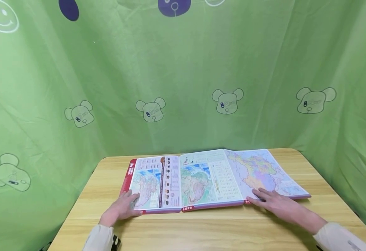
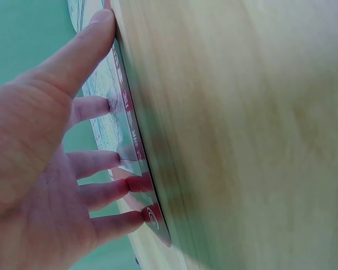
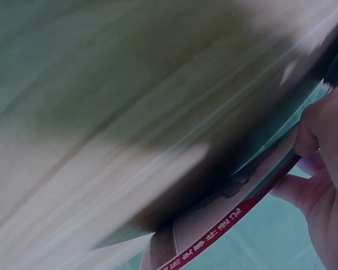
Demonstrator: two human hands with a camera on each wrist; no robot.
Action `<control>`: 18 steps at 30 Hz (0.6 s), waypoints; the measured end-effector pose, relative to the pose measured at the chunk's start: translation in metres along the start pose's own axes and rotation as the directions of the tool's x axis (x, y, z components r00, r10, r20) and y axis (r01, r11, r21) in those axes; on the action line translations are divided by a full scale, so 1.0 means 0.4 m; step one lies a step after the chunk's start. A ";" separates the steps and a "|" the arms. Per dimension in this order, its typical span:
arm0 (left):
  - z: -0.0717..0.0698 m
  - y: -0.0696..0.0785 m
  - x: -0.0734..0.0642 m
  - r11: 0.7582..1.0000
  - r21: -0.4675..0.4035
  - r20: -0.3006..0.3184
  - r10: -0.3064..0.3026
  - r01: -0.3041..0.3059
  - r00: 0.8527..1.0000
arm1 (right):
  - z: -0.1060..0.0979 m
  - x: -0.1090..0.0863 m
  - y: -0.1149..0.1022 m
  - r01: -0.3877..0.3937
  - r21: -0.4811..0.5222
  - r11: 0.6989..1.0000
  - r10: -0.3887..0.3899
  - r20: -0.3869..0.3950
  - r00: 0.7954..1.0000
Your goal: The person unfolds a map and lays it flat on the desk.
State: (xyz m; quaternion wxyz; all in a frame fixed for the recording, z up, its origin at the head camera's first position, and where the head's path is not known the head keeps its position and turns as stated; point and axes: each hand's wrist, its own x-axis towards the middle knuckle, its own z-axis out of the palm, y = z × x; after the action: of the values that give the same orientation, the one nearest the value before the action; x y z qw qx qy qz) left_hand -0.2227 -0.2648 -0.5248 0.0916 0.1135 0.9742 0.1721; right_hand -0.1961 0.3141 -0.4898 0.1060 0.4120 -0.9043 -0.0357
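Note:
A fold-out map (image 1: pixel 215 188) with printed panels side by side and red trim lies across the wooden table. My left hand (image 1: pixel 121 207) rests at its near left corner. There, in the left wrist view, the fingers (image 2: pixel 96 160) are spread and nearly straight, with fingertips on the sheet and the thumb along the near edge. My right hand (image 1: pixel 277 204) is at the near edge of the right panel (image 1: pixel 261 170). Seen from the right wrist, thumb and finger (image 3: pixel 308 140) pinch that edge, and a dark shadow lies beneath it.
The wooden table (image 1: pixel 201 230) extends in front of and beyond both ends of the map. Behind and on both sides hangs a green curtain (image 1: pixel 186 69) printed with bear heads. A dark object (image 1: pixel 116 242) shows beside the left sleeve.

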 end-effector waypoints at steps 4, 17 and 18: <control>0.004 -0.002 0.002 1.000 -0.006 -0.008 -0.001 0.001 1.000 | 0.004 -0.001 0.001 -0.008 0.012 1.000 0.007 0.014 1.000; -0.011 0.012 -0.002 0.999 -0.013 0.016 -0.036 0.037 0.999 | 0.025 0.001 0.007 0.039 -0.047 0.998 -0.040 -0.022 0.999; -0.011 0.012 -0.001 0.999 -0.011 0.017 -0.038 0.038 0.999 | 0.024 0.001 0.007 0.041 -0.046 0.998 -0.042 -0.020 0.999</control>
State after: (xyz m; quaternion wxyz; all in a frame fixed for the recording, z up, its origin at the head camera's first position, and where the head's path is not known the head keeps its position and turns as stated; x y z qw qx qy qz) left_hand -0.2223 -0.2620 -0.5188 0.1037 0.0959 0.9744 0.1748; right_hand -0.2006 0.3153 -0.4987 0.1239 0.4284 -0.8934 -0.0544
